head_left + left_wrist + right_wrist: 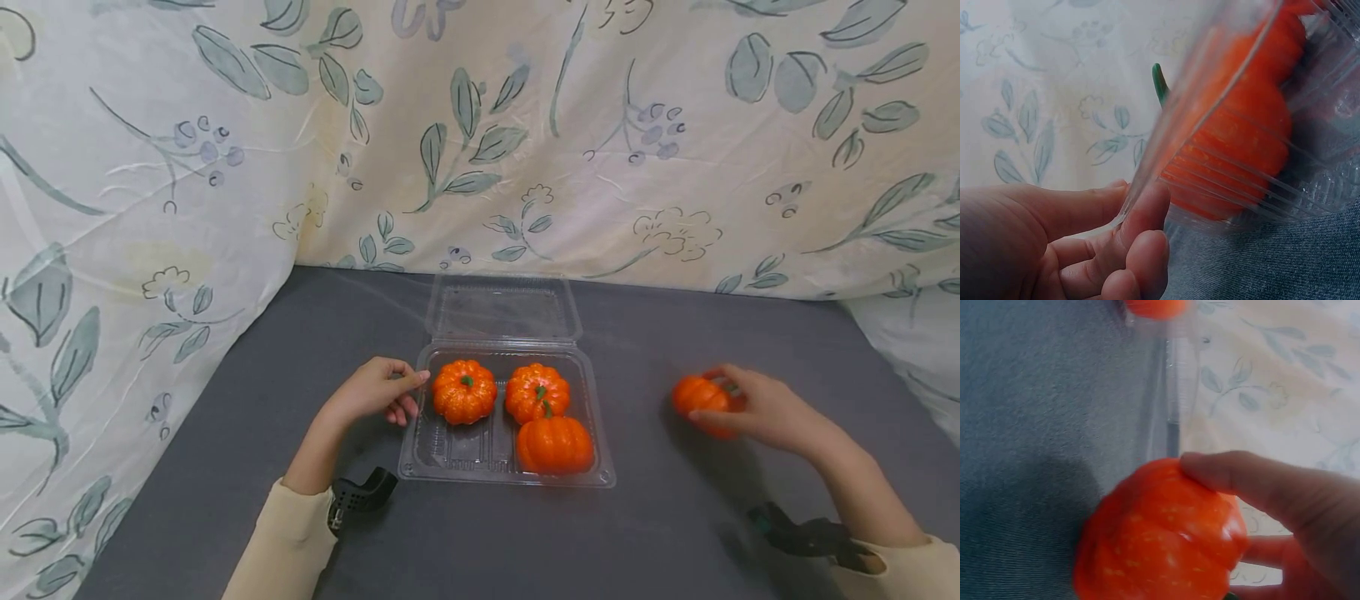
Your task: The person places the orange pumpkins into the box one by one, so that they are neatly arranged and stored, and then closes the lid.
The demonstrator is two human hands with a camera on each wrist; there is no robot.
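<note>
A clear plastic box [465, 462] lies with its lid [504, 308] folded back. Inside are three orange pumpkins: one at the back left [464, 392], one at the back right [537, 392] and one at the front right [555, 445]. The left hand [378, 392] pinches the box's left rim between thumb and fingers, plain in the left wrist view, where the hand [1085, 240] is close. Right of the box, the right hand [765, 412] grips a fourth pumpkin [699, 397]; in the right wrist view the thumb and fingers lie round this pumpkin [1163, 534].
Grey cloth [480, 542] covers the table. A patterned curtain [480, 142] hangs behind it and along the left side. Black wrist mounts show at the left wrist [363, 492] and the right wrist [806, 537].
</note>
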